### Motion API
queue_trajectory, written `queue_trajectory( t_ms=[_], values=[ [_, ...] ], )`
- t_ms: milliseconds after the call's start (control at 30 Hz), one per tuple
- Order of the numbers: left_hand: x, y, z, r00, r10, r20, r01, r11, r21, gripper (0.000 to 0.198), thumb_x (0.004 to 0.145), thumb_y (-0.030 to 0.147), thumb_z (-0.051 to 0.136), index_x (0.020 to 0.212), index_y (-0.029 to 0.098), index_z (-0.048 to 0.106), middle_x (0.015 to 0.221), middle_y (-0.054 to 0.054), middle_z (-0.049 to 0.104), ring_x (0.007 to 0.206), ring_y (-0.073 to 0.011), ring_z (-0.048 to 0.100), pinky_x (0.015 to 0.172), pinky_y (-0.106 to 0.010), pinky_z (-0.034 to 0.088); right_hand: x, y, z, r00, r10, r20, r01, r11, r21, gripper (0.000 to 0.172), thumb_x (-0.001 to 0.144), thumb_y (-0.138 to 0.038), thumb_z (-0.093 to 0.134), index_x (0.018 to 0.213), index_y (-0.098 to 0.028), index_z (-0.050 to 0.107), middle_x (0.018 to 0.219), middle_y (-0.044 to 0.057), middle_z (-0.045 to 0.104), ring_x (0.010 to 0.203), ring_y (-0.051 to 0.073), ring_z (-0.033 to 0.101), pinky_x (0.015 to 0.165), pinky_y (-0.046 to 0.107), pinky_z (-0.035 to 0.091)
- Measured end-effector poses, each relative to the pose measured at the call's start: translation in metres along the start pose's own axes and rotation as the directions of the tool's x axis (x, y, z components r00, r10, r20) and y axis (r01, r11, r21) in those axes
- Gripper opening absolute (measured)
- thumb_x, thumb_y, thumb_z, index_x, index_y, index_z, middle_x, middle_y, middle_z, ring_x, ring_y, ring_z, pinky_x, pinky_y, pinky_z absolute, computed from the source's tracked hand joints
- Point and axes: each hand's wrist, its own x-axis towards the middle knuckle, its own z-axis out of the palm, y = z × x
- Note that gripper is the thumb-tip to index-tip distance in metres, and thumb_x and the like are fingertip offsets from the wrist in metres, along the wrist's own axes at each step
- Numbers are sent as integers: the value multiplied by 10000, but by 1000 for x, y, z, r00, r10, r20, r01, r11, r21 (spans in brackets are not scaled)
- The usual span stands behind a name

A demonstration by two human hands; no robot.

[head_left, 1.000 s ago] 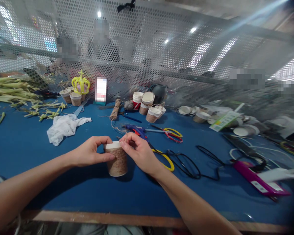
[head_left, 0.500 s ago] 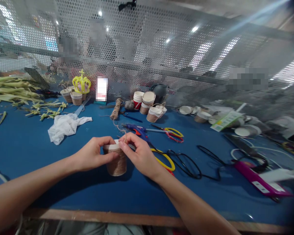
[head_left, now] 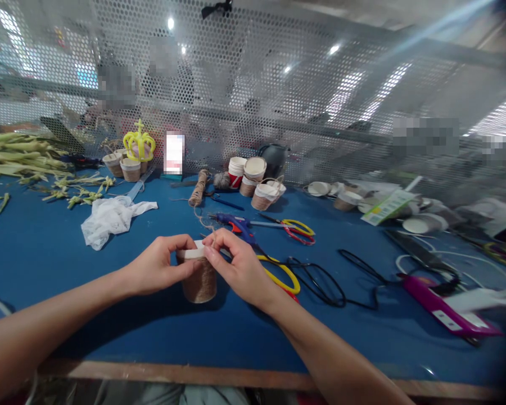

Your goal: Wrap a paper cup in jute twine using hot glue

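Note:
A paper cup (head_left: 200, 284) wrapped in brown twine, its white rim bare, is held above the blue table top. My left hand (head_left: 166, 264) is closed on its left side, thumb outside and fingers over the rim. At the cup's right rim, my right hand (head_left: 236, 264) pinches the twine (head_left: 213, 239). This strand runs back to a wound bundle of twine (head_left: 199, 188) lying on the table. Just beyond my right hand lies a blue glue gun (head_left: 236, 225), partly hidden by the fingers. The fingertips inside the cup are hidden.
Scissors with yellow and red handles (head_left: 297, 229) lie right of the glue gun; another yellow-handled pair (head_left: 283, 275) sits beside my right wrist. Black cable (head_left: 329, 287) leads toward a purple power strip (head_left: 451, 309). Several wrapped cups (head_left: 263, 197) and a white cloth (head_left: 109, 219) lie further back.
Almost nothing differs. My left thumb has drawn back slightly to the left along the cup, and the whole view has shifted a little.

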Motion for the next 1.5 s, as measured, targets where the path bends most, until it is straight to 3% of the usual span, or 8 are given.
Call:
queue_trajectory(
  t_ms=[400, 600, 767, 967, 1067, 1267, 1367, 1500],
  values=[
    [0, 6, -1, 1000, -30, 7, 31, 999, -19, 150, 743, 251, 474, 639, 143, 484, 603, 29, 473, 596, -103, 422, 567, -209, 373, 1, 1, 1, 1000, -7, 5, 7, 999, -44, 181, 840, -239, 453, 672, -208, 392, 792, 39, 543, 776, 152, 525, 732, 305, 434],
    [2, 8, -10, 988, -77, 134, 88, 993, -74, 141, 738, 255, 480, 660, 139, 497, 626, 27, 473, 617, -111, 425, 613, -231, 368, 3, -2, 0, 1000, 14, 18, -14, 1000, 18, 164, 823, -237, 497, 676, -196, 436, 839, 48, 574, 826, 151, 546, 777, 303, 428],
    [1, 12, -13, 976, -87, 201, 115, 985, -129, 115, 741, 237, 485, 687, 136, 491, 661, 26, 472, 629, -109, 429, 629, -232, 370, 10, -7, -1, 992, 106, 65, -114, 985, 130, 116, 809, -247, 517, 718, -178, 500, 864, 47, 596, 819, 142, 555, 764, 293, 439],
    [-5, 17, -9, 969, 89, 233, -62, 991, -120, 140, 791, 228, 503, 680, 146, 477, 728, -1, 514, 720, -134, 474, 699, -253, 401, 34, -10, -7, 944, 274, 185, -310, 928, 205, 118, 772, -258, 541, 767, -142, 564, 771, 32, 625, 677, 113, 559, 637, 245, 448],
    [-7, 16, -4, 944, 197, 266, -134, 962, -238, 147, 810, 205, 514, 681, 140, 481, 892, -59, 573, 889, -179, 522, 823, -306, 397, 49, -2, -5, 920, 328, 216, -360, 924, 128, 123, 771, -246, 538, 738, -132, 571, 763, 30, 636, 662, 93, 558, 657, 225, 449],
    [-10, 7, 6, 920, 191, 341, -13, 887, -461, 166, 814, 216, 557, 685, 143, 484, 1259, -125, 493, 1171, -246, 449, 965, -399, 321, 63, 19, 7, 824, 413, 389, -414, 906, -87, 99, 708, -206, 601, 647, -128, 598, 613, -4, 628, 552, 90, 550, 514, 189, 439],
    [-9, 3, 8, 944, 182, 276, -35, 886, -463, 177, 804, 255, 578, 693, 146, 494, 1306, -120, 441, 1237, -252, 385, 1008, -416, 271, 63, 21, -5, 836, 457, 303, -406, 887, -219, 111, 732, -230, 577, 676, -138, 604, 641, 3, 644, 565, 97, 569, 518, 185, 427],
    [-4, -2, 8, 979, 141, 146, -57, 882, -468, 193, 792, 287, 591, 692, 146, 505, 1363, -114, 360, 1293, -246, 303, 1025, -410, 248, 57, 30, -44, 858, 514, 6, -458, 770, -443, 163, 795, -245, 477, 763, -135, 593, 692, 66, 652, 661, 156, 601, 584, 234, 414]
  ],
)
